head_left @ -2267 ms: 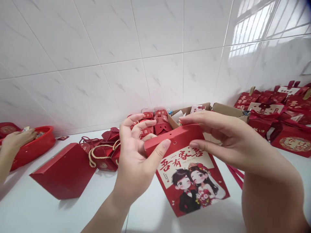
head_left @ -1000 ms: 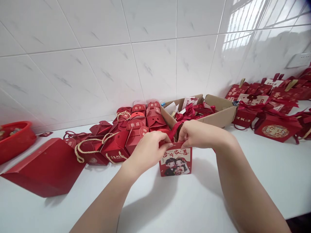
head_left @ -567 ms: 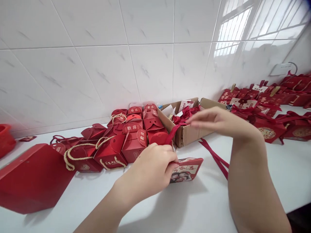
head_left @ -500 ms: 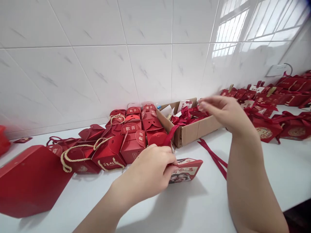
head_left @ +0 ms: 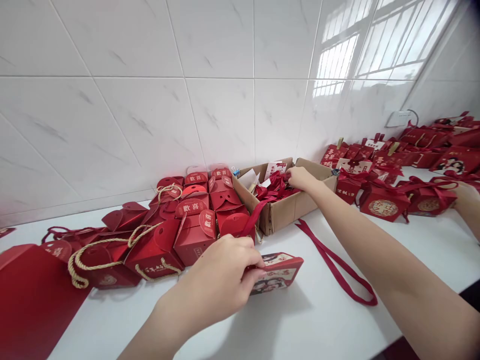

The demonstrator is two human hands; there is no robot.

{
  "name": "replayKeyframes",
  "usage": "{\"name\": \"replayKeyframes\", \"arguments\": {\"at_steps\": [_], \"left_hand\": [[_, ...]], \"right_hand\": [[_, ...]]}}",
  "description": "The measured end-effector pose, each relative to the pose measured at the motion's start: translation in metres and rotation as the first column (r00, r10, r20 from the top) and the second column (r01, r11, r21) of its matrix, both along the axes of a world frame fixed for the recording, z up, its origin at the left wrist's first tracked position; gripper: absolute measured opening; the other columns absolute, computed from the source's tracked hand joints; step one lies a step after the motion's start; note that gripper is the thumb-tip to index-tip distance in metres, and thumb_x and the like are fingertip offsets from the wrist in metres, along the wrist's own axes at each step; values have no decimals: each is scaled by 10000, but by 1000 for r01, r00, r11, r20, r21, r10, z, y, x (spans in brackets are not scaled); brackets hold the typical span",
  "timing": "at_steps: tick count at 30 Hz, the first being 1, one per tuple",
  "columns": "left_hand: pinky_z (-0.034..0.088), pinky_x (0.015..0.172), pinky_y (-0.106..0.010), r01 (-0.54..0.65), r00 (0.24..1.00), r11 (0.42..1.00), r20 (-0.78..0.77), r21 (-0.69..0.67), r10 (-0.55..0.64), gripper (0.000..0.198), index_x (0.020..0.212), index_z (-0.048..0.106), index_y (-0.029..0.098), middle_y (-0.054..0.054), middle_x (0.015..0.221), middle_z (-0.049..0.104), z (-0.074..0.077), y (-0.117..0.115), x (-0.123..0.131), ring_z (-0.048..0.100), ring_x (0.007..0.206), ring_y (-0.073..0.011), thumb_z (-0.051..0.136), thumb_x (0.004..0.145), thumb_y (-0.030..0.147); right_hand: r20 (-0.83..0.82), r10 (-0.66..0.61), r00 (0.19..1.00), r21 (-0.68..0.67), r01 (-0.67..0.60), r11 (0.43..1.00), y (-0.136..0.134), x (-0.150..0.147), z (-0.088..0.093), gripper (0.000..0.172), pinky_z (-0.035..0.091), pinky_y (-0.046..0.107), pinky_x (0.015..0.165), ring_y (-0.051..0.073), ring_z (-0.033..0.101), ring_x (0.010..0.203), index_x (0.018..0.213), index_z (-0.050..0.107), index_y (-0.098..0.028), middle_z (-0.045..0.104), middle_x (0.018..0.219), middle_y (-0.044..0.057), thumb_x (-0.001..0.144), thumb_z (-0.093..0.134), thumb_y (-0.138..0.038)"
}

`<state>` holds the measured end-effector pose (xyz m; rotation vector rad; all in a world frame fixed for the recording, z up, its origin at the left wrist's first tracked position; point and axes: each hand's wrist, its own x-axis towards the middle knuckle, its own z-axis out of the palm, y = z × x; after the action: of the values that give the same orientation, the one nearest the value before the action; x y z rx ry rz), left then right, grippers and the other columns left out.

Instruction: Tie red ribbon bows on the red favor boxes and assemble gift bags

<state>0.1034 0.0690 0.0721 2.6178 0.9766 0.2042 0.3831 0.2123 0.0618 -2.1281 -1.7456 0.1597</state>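
Note:
My left hand [head_left: 221, 272] is closed on the top edge of a small red gift bag [head_left: 279, 270] printed with a cartoon couple, which stands on the white counter [head_left: 307, 320]. My right hand [head_left: 298, 176] reaches into an open cardboard box [head_left: 296, 205] full of red ribbons [head_left: 275, 185]. Its fingers are curled among the ribbons, and what they hold is hidden. One red ribbon hangs from the box down toward the bag.
Several folded red gift boxes [head_left: 195, 220] with rope handles sit left of the cardboard box. A flat red bag [head_left: 33, 300] lies at far left. A loose ribbon loop [head_left: 337, 265] lies on the counter. More red bags [head_left: 393, 195] line the right. Another person's hand [head_left: 467, 200] shows at right.
My right hand let go of the bag's top and reached back into the cardboard box. My left hand stayed on the bag. The view swung to the right.

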Motion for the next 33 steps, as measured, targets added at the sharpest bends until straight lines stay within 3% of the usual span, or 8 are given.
{"name": "replayKeyframes", "arguments": {"at_steps": [4, 9, 15, 22, 25, 29, 32, 33], "left_hand": [[352, 646, -281, 2, 1000, 1000, -8, -2, -2, 255, 810, 684, 250, -7, 778, 596, 1, 0, 0, 493, 730, -166, 439, 873, 219], [355, 640, -291, -8, 1000, 1000, -28, -16, 8, 261, 814, 682, 254, -3, 782, 596, 3, 0, 1, 488, 736, -174, 430, 872, 216], [361, 637, -286, -3, 1000, 1000, -4, -20, 3, 246, 824, 686, 256, -4, 791, 603, 2, -2, -1, 496, 740, -171, 446, 865, 216], [377, 648, -277, 2, 1000, 1000, 12, -10, -2, 241, 854, 693, 259, 3, 818, 619, 3, 0, 0, 516, 756, -164, 455, 859, 221], [385, 654, -272, 5, 1000, 1000, 22, -8, -5, 249, 849, 696, 258, 8, 812, 620, 3, 1, 0, 528, 754, -153, 451, 858, 212], [393, 648, -272, -11, 999, 1000, 32, 8, 11, 254, 835, 685, 247, 7, 809, 614, 3, 4, 1, 538, 752, -151, 436, 857, 198], [404, 670, -288, -49, 998, 998, 26, 38, 48, 256, 831, 675, 237, -3, 824, 613, 1, 6, 3, 544, 772, -165, 424, 862, 196], [407, 678, -294, -68, 997, 996, 25, 48, 67, 253, 828, 671, 233, -6, 827, 612, 0, 7, 4, 546, 779, -171, 423, 866, 202]], "right_hand": [[61, -103, 993, 104, 97, 990, 10, 3, -14, 397, 377, 294, 920, 267, 476, 1147, 1178, 560, -61, 505, 1267, 211, 802, 460, -139], [68, -144, 987, -25, 146, 989, 8, 10, -20, 293, 437, 370, 820, 297, 587, 971, 1002, 650, -103, 631, 1026, 185, 743, 538, -183], [35, -134, 990, -101, 137, 985, 10, 14, -25, 193, 415, 475, 892, 280, 586, 1004, 922, 666, -155, 655, 993, 112, 743, 629, -216], [-147, -159, 976, 127, 177, 976, 10, 16, -28, 121, 439, 385, 883, 251, 623, 939, 815, 683, -108, 682, 871, 135, 697, 673, -133], [-275, -163, 947, 376, 262, 889, 3, 16, -20, 232, 451, 355, 883, 236, 623, 958, 971, 654, -91, 677, 950, 146, 785, 593, -215], [-442, -78, 894, 620, 367, 693, -22, 10, -3, 374, 517, 294, 766, 166, 646, 871, 1085, 555, -73, 649, 995, 143, 920, 393, -368], [-583, 349, 734, 790, 412, 454, -52, -5, 10, 322, 534, 257, 632, 139, 656, 743, 940, 595, -136, 648, 941, 80, 821, 575, -435], [-574, 457, 679, 813, 407, 417, -63, -12, 15, 293, 529, 239, 593, 124, 654, 709, 875, 609, -149, 640, 989, 70, 765, 652, -417]]}}
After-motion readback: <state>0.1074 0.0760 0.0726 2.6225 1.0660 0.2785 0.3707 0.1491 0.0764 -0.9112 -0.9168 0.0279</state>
